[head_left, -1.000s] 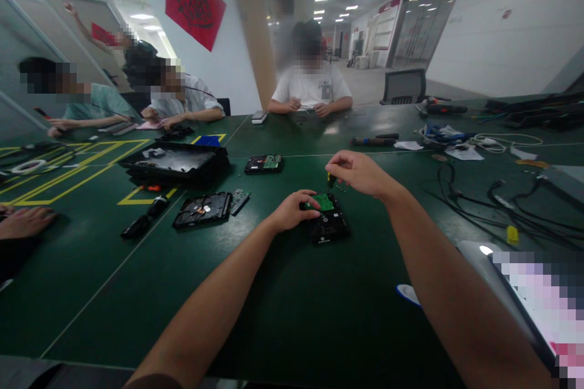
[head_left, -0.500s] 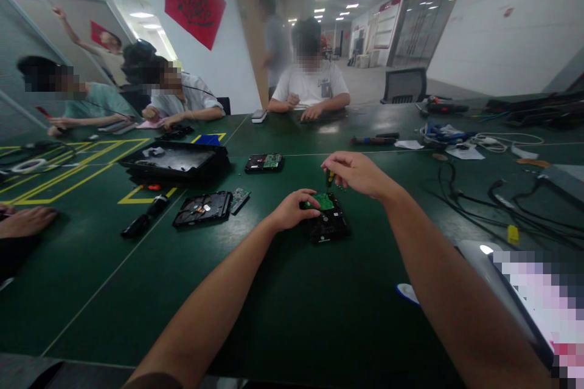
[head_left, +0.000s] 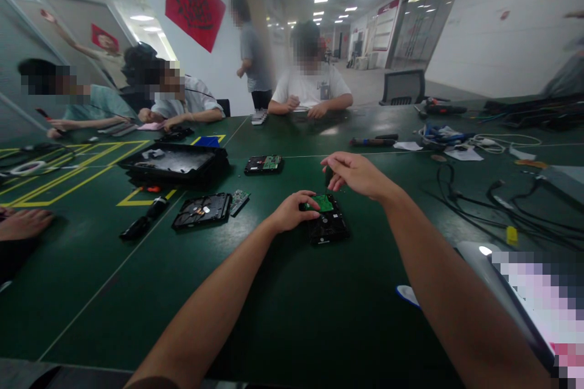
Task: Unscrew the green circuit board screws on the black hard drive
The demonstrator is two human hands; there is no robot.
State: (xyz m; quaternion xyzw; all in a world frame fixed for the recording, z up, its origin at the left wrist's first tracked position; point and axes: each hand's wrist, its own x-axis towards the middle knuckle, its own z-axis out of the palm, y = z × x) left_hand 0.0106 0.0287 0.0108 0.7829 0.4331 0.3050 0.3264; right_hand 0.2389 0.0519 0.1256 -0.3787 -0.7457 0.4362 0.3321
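Observation:
In front of me on the green table lies a black hard drive (head_left: pixel 329 230) with a green circuit board (head_left: pixel 325 202) facing up. My left hand (head_left: pixel 294 211) grips its left side, thumb and fingers over the board's edge. Above the far end of the drive, my right hand (head_left: pixel 350 172) pinches the handle of a small screwdriver (head_left: pixel 328 179), held upright with its tip down at the board. Tiny screws (head_left: pixel 341 190) seem to lie just beyond the drive. To the left are another hard drive (head_left: pixel 201 211) and a loose circuit board (head_left: pixel 239 201).
A third hard drive (head_left: pixel 263 164) sits farther back. At left stand a black tray (head_left: pixel 176 161) and a black cylindrical tool (head_left: pixel 144 219). Dark cables (head_left: pixel 479 213) and a laptop-like device (head_left: pixel 483 261) lie at right. A co-worker's hand (head_left: pixel 27 222) rests at the left edge.
My hands have stayed nearly in place; the fingers of my right hand have shifted slightly on the screwdriver. In the background a standing person has moved left.

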